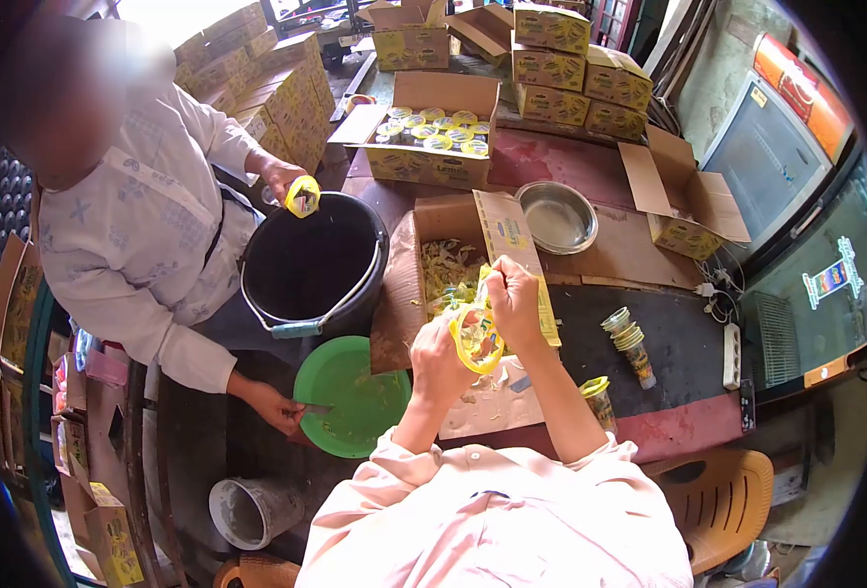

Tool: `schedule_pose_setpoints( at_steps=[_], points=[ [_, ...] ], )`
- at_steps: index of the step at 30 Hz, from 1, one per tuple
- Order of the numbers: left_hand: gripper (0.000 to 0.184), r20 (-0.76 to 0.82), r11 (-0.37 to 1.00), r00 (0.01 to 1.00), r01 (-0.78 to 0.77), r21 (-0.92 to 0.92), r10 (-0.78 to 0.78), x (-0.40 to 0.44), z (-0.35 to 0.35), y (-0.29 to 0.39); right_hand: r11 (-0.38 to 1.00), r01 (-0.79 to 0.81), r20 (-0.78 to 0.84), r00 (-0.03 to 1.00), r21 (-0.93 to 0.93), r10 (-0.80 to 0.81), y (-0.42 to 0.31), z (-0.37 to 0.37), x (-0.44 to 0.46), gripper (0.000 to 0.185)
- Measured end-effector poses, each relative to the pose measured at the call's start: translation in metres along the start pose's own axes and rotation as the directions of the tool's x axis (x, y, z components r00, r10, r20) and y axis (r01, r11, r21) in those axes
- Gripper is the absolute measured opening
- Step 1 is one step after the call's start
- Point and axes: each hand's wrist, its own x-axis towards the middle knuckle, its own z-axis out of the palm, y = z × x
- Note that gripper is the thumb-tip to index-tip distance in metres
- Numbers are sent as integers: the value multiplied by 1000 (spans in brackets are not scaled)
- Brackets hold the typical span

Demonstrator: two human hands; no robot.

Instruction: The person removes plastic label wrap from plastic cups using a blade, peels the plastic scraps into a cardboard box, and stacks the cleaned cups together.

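Across the red-and-black table [590, 318], a long cardboard box [433, 170] holds yellow-lidded cups. Nearer you, beside the black plastic bucket [306, 245], an open-flapped cardboard box [394, 304] holds pale shreds. Above its near edge, your left hand [439, 363] grips a yellow-rimmed clear cup [478, 340]; your right hand [514, 302] pinches thin yellow material [486, 278].

One black bucket [306, 260], with one green basin [365, 426] and one pail [241, 514] below it, and one metal bowl [558, 220] and one cup stack [633, 351] to its right.
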Motion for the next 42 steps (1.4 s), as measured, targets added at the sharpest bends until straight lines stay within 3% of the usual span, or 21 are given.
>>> schedule_pose_setpoints(
  at_steps=[3,6,9,12,13,14,16,19,23,27,30,31,34,35,39,42],
  points=[
    [36,-103,999,994,-43,-29,40,-5,3,-6,999,-51,-68,996,-6,50,5,5,1,18],
    [36,-169,988,986,-30,-154,4,-19,0,-8,965,-250,-227,938,81,262,64,-7,22,19],
    [39,-129,986,988,68,-151,-88,-22,-17,-3,965,-136,21,989,-225,145,76,-29,27,14],
    [42,-160,962,968,156,-225,-194,-13,-15,3,974,-32,345,932,-224,110,59,-29,13,14],
    [47,-148,948,968,159,-275,-205,-13,-10,0,961,-102,384,902,-256,198,57,-26,10,20],
    [50,-116,937,965,194,-291,-235,-13,-9,1,977,-137,357,915,-163,188,65,-19,4,22],
    [55,-53,911,954,264,-316,-295,-13,-8,1,956,-236,449,845,-177,291,64,-17,-2,23],
    [62,34,934,965,262,-242,-261,-20,-7,-8,987,-140,511,845,-73,157,77,-11,-6,24],
    [63,72,974,980,191,-118,-184,-24,-4,-12,980,-197,433,886,33,164,39,-16,1,19],
    [65,62,970,983,181,-165,-173,-23,3,-14,949,315,437,855,-6,-281,-15,-20,2,18],
    [68,121,946,966,249,-208,-228,-17,-2,-11,924,378,524,775,65,-354,-7,-17,-3,15],
    [61,154,922,960,270,-277,-235,-10,-9,-8,916,396,535,760,70,-370,-9,-17,-7,13],
    [51,517,833,856,297,-467,-15,9,-26,-13,806,592,540,685,-20,-490,-20,-20,-10,9],
    [38,536,799,843,355,-485,-48,11,-29,-9,771,635,542,667,-55,-511,-24,-19,-11,11],
    [31,516,870,857,252,-424,4,8,-24,-7,519,810,675,545,-272,-497,-37,-25,-3,19],
    [38,626,807,779,355,-472,23,5,-30,-9,479,852,727,464,-210,-506,-35,-30,1,21]
  ],
)
